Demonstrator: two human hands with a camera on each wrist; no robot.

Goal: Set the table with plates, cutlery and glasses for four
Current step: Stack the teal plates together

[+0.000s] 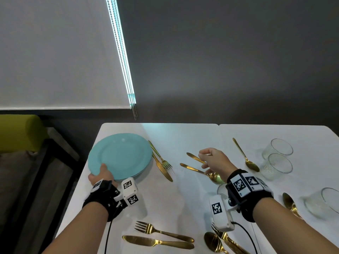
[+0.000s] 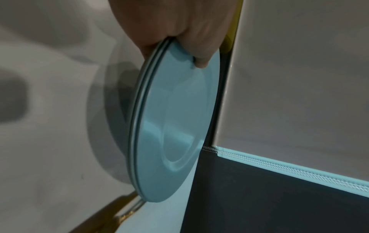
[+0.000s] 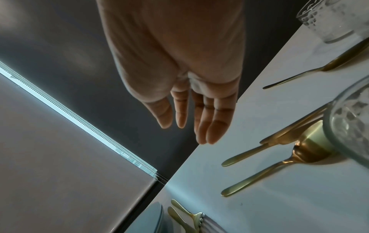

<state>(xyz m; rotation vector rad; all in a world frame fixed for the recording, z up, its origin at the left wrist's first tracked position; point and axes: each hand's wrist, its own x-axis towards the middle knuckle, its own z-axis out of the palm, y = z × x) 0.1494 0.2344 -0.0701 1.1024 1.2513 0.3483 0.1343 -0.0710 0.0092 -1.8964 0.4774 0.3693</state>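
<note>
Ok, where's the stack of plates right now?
Head view: plates at the table's far left corner, gripped by the left hand, beside a fork.

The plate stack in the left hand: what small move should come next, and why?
Probably the right hand should come over and take the top plate. The left hand grips the near rim of the stack of blue plates, lifted off the white table, while the right hand hangs open and empty above the gold cutlery, and no place has a plate yet.
</note>
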